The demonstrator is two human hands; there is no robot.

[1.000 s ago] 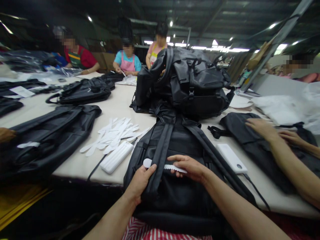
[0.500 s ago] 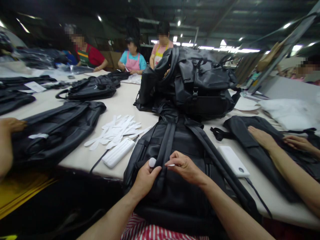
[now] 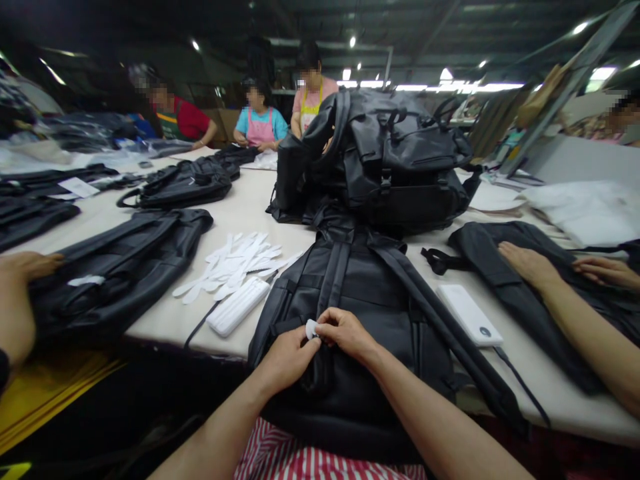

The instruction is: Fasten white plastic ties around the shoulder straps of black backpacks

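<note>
As we look down through the head view, our left hand [image 3: 287, 359] and right hand [image 3: 345, 333] meet over a black leather-look backpack [image 3: 373, 393], which lies strap side up beneath them. Both are closed in a fingertip pinch on a small white strip with a rounded end [image 3: 311, 328], at the padded black shoulder strap [image 3: 338, 270] that runs forward from our fingers. Most of the strip is hidden, so we cannot tell whether it goes around the strap or only rests against it.

Beyond our left hand, a loose pile of flat white strips [image 3: 245, 261] and a white ribbed block with a cable [image 3: 238, 307] sit on the pale surface [image 3: 167, 313]; a smooth white block [image 3: 469, 316] lies to the right of our right hand. Straight ahead of both hands rises a heap of black backpacks [image 3: 400, 160].

We judge that the thin strip could crease or tear if our two hands pull unevenly, and that it could slip loose if one pinch eases too soon. A sideways knock from our left forearm might also nudge the ribbed block into the pile and scatter it.
</note>
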